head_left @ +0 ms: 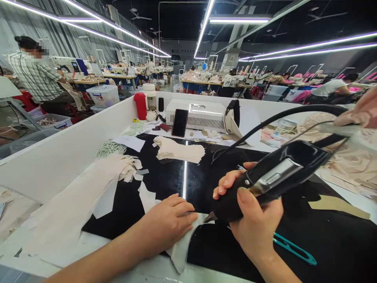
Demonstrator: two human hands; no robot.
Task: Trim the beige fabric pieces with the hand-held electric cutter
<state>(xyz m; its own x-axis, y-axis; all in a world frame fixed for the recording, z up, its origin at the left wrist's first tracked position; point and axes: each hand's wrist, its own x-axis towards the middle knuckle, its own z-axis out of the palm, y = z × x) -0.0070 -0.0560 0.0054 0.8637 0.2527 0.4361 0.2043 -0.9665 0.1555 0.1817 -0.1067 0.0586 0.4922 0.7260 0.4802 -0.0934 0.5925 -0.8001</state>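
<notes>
My right hand [256, 224] is wrapped around a black handheld electric cutter [279, 173] with a silver panel and a thick cable. Its pointed metal blade [210, 217] meets the edge of a pale, curved fabric piece [184, 245] on the black mat [215, 251]. Across that piece my left hand [173, 216] lies flat, fingers stretched out and close together, pressing it down. How many layers are under the palm is hidden. White paper-like pieces [147, 198] lie just beyond the left fingers. A teal slotted tool [296, 248] rests near my right wrist.
Cream fabric stacks [179, 151] lie ahead and to the left [73, 192]. A phone [180, 122] leans against a white box [196, 112]. Another person's hand [357, 112] is by the cable at right. A low white wall [73, 145] borders the table.
</notes>
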